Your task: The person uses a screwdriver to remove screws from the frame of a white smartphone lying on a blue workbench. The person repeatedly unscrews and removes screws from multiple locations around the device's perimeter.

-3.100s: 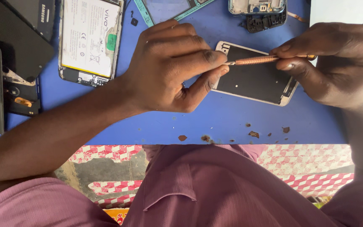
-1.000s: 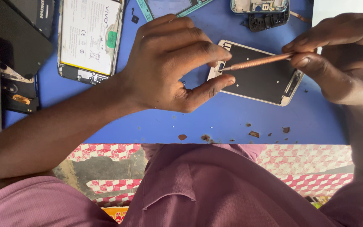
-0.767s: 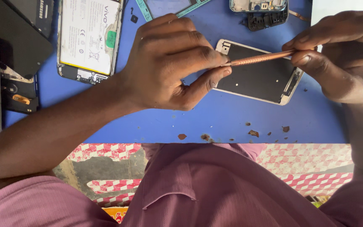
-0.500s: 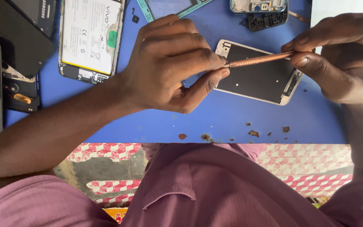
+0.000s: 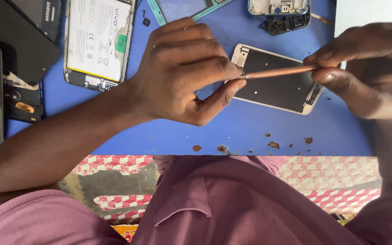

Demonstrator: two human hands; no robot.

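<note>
Two hands on one phone frame [image 5: 275, 86], which lies flat near the blue table's [image 5: 259, 131] front edge, right of middle. Left hand [image 5: 182, 72] is curled, fingertips pressing the frame's left end. Right hand [image 5: 364, 68] pinches a copper-coloured rod tool [image 5: 277, 72], lying across the frame, its tip at the left fingertips. Brown crumbs [image 5: 273, 145] sit along the front edge. An opened phone with white battery [image 5: 98, 41] lies at the back left, black parts [image 5: 10, 59] at the left edge.

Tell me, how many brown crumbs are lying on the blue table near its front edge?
5 that I can make out on the blue table: crumbs at and. Smaller specks lie among them, and more may be hidden under the hands.
</note>
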